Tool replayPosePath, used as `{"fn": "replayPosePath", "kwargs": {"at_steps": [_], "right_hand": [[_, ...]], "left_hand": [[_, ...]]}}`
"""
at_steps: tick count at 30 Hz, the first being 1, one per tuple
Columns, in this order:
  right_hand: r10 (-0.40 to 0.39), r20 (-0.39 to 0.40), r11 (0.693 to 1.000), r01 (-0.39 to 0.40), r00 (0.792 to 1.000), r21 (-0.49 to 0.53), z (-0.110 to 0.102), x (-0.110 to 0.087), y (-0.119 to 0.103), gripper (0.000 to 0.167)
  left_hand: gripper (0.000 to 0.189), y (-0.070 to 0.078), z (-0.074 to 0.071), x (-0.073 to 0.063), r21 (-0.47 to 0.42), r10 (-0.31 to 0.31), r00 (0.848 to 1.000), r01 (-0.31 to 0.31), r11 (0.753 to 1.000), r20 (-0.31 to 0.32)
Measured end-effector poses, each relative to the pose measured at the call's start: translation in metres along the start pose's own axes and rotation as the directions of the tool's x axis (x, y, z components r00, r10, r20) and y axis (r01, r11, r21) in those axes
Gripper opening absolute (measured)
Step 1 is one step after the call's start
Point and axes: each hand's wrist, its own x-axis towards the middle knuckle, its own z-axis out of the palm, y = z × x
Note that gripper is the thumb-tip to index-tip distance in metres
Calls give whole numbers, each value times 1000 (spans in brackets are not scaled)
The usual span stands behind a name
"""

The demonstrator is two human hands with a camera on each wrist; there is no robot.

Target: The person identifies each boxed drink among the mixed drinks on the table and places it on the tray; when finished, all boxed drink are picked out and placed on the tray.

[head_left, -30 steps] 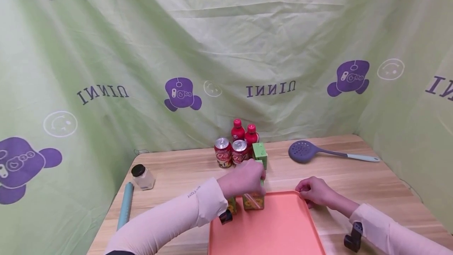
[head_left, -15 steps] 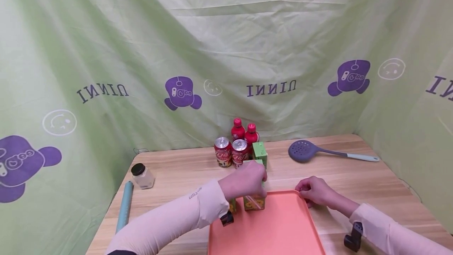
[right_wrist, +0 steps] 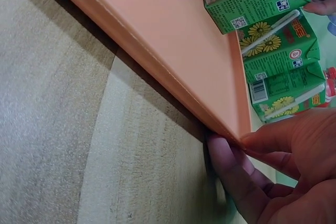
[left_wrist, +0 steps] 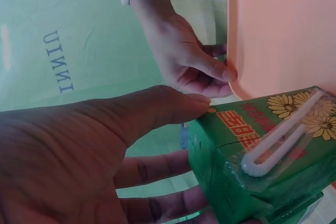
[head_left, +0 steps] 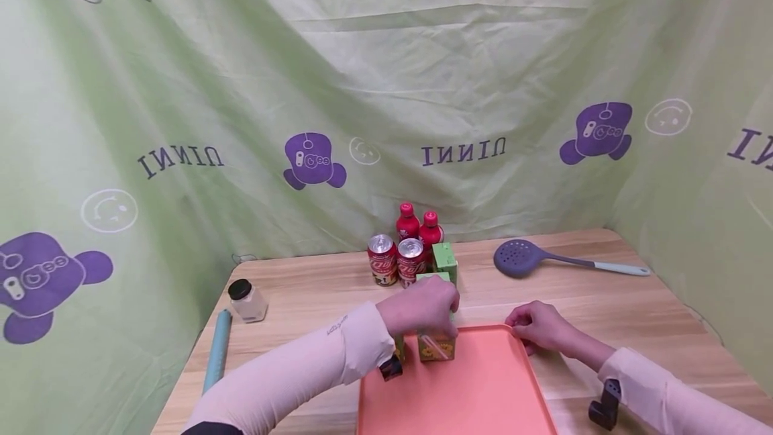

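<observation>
My left hand (head_left: 419,306) grips a green drink carton (head_left: 436,348) at its top, over the far left part of the pink tray (head_left: 459,395). In the left wrist view, the thumb lies on the edge of the carton (left_wrist: 268,150), which has a wrapped white straw and yellow flowers on its side. Another green carton (head_left: 398,349) is left of it, mostly hidden by the wrist. At the tray's far right corner, my right hand (head_left: 540,326) pinches the rim; the right wrist view shows thumb and fingers on the corner of the tray (right_wrist: 173,40).
Beyond the tray stand two more green cartons (head_left: 445,257), two red cans (head_left: 383,264) and two red bottles (head_left: 407,223). A slotted skimmer (head_left: 519,258) lies at the back right. On the left are a black-lidded jar (head_left: 249,304) and a teal rod (head_left: 218,351).
My left hand and its carton have shifted very slightly right and toward the near side. The right hand stays at the tray corner.
</observation>
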Motion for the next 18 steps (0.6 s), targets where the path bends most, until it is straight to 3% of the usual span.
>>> {"fn": "replayPosePath", "kwargs": {"at_steps": [5,9,12,18], "right_hand": [[24,-7,1000,-24,1000,-3,0,1,0,11],[18,-7,1000,-18,1000,-3,1,1,0,11],[4,-4,1000,-4,1000,-5,2,0,0,11],[-25,-13,999,24,1000,-25,1,0,1,10]], "left_hand": [[20,0,-1,0,14,-2,1000,2,1000,8],[37,-4,-5,0,53,-11,1000,11,999,-3],[43,-10,-13,2,92,-21,999,26,995,-50],[27,-26,-29,7,89,-12,990,24,996,-139]]}}
